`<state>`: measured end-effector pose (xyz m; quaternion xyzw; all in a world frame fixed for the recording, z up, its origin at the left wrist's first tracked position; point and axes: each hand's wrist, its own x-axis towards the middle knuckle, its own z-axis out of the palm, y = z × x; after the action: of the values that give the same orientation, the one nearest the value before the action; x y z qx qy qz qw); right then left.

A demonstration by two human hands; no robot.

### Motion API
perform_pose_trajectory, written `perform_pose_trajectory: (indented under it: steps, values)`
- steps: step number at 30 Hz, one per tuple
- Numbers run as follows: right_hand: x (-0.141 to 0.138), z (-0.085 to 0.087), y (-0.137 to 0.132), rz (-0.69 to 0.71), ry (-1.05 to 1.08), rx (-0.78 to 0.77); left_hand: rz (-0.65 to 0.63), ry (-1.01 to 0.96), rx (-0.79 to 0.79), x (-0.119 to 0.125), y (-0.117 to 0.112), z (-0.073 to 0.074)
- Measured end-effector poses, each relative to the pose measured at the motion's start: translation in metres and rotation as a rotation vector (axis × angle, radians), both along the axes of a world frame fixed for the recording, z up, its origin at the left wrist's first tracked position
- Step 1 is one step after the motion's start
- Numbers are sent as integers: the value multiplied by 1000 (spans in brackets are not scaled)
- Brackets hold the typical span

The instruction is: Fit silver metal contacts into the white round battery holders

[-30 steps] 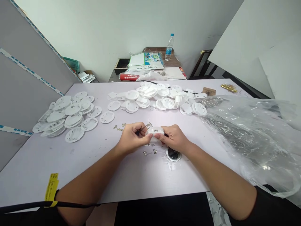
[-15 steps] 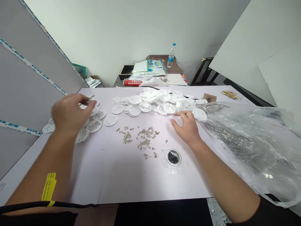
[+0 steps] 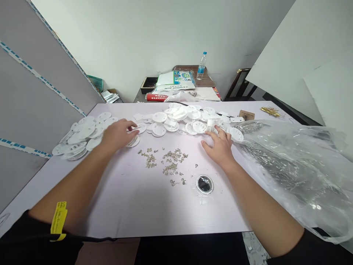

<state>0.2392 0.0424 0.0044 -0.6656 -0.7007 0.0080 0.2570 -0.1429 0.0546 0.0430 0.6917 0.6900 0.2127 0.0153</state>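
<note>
My left hand (image 3: 120, 136) reaches over the right side of the left pile of white discs (image 3: 84, 132). Its thumb and fingers are pinched together near a disc (image 3: 140, 128); whatever thin thing they hold I cannot make out. My right hand (image 3: 219, 145) has its fingers apart, the tips at the front edge of the middle pile of white discs (image 3: 171, 117), nothing gripped. Between both hands many small metal fittings (image 3: 171, 156) lie scattered. A round piece with a dark centre and a white rim (image 3: 204, 184) lies near my right forearm.
A large clear plastic bag (image 3: 292, 169) with metal parts spreads over the right side of the table (image 3: 154, 213). Gold-coloured pieces (image 3: 270, 111) and a brown card (image 3: 246, 115) lie at the back right. A grey partition (image 3: 35, 99) borders the left side. Behind stands a water bottle (image 3: 201, 66).
My left hand has moved right and a little toward me, from above the left pile to its right side. My right hand has stayed almost in place, its fingers slightly more spread.
</note>
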Motion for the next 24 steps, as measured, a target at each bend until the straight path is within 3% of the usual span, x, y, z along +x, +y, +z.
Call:
perform_pose_trajectory:
  steps: [3, 6, 11, 14, 16, 19, 20, 22, 24]
  values:
    - [0, 2, -2, -7, 26, 12, -21, -5, -31, 29, 14, -16]
    - [-2, 6, -4, 15, 65, 81, -17, 7, -56, 35, 23, -23]
    - [-9, 17, -11, 116, 147, 230, 52, 167, -92, 26, 21, -13]
    - [-17, 22, -20, 241, 291, 199, 117, 212, 127, 33, 4, -1]
    - [-25, 24, -28, 374, 472, 52, -21, 98, 245, 48, -14, 3]
    - [-36, 25, -42, 610, 750, -226, -445, -32, 304, 81, -42, 2]
    - [-39, 25, -46, 670, 799, -311, -528, -55, 326, 93, -50, -1]
    - [-42, 25, -51, 706, 842, -378, -641, -110, 312, 113, -61, -7]
    - [-41, 24, -50, 618, 826, -351, -712, -221, 234, 125, -65, -13]
